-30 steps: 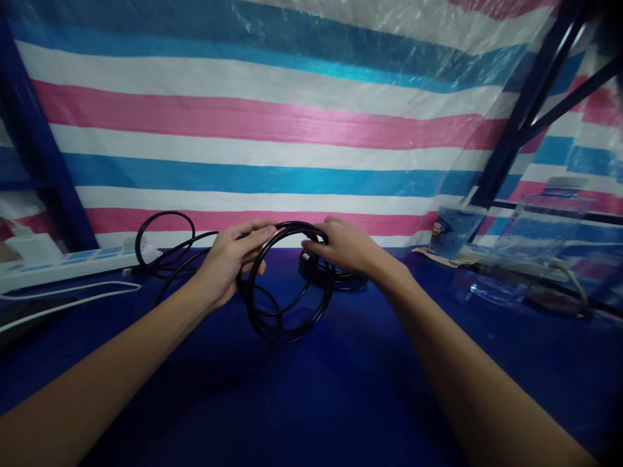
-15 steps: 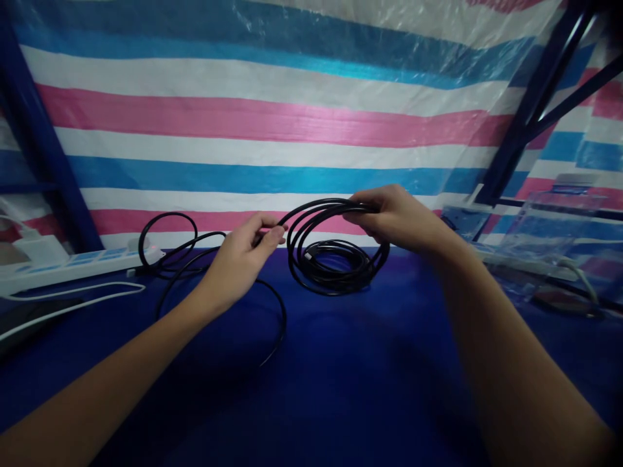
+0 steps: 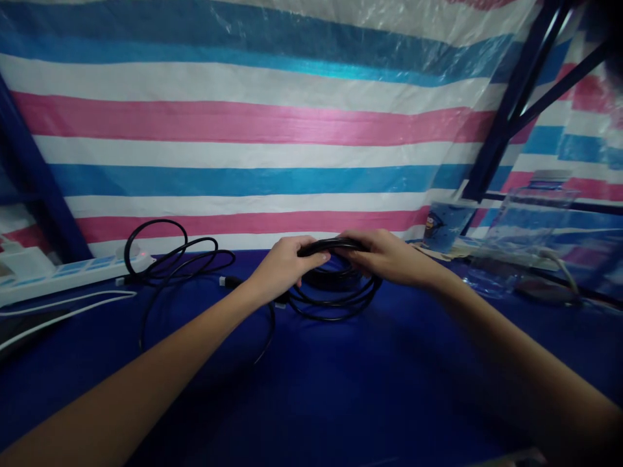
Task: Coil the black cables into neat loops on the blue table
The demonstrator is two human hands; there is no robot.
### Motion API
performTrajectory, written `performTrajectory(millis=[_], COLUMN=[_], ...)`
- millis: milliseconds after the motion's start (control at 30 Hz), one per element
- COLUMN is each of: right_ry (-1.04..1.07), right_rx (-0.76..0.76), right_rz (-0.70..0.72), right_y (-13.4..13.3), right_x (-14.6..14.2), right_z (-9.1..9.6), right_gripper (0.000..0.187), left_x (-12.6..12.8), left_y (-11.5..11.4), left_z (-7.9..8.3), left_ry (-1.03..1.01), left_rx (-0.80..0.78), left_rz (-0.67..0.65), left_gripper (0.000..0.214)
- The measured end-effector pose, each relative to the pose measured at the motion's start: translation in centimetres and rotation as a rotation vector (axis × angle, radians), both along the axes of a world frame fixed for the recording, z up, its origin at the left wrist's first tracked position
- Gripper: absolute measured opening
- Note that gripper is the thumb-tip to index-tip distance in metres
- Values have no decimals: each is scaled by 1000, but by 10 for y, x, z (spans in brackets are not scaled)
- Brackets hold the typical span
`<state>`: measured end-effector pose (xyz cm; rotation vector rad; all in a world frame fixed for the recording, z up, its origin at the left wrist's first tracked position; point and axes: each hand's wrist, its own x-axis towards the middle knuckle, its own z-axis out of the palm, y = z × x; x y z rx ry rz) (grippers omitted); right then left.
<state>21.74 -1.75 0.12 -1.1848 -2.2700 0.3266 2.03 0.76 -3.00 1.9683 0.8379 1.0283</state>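
Observation:
A coiled black cable [image 3: 335,299] lies on the blue table [image 3: 341,389] at the centre. My left hand [image 3: 282,267] and my right hand [image 3: 384,256] both grip the top of the coil, fingers closed round the bundled loops, thumbs nearly meeting. The loops hang below my hands and rest on the table. A loose length of the same black cable [image 3: 165,256] trails left in open curls toward a white power strip [image 3: 63,271].
A striped pink, blue and white tarp [image 3: 253,130] backs the table. A white cord [image 3: 68,305] lies at the left. At the right stand a small blue cup [image 3: 445,226] and a clear plastic jar [image 3: 525,233], beside a dark blue metal frame [image 3: 516,97].
My right hand has lowered the coil to the table. My left hand has moved right and joined it on the coil's top. The loose loop has been gathered in.

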Motion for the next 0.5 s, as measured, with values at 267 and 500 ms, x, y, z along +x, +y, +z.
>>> performTrajectory(millis=[267, 500], right_ry=[176, 595], right_rx=[-220, -405], right_rz=[30, 84], right_y=[-13, -1], right_x=[29, 33], right_z=[-20, -61], right_gripper=[67, 50], left_x=[5, 11], left_y=[7, 3], left_z=[-18, -31], left_ry=[-173, -233], left_rx=[-10, -30], left_rz=[-54, 41], left_gripper=[48, 30])
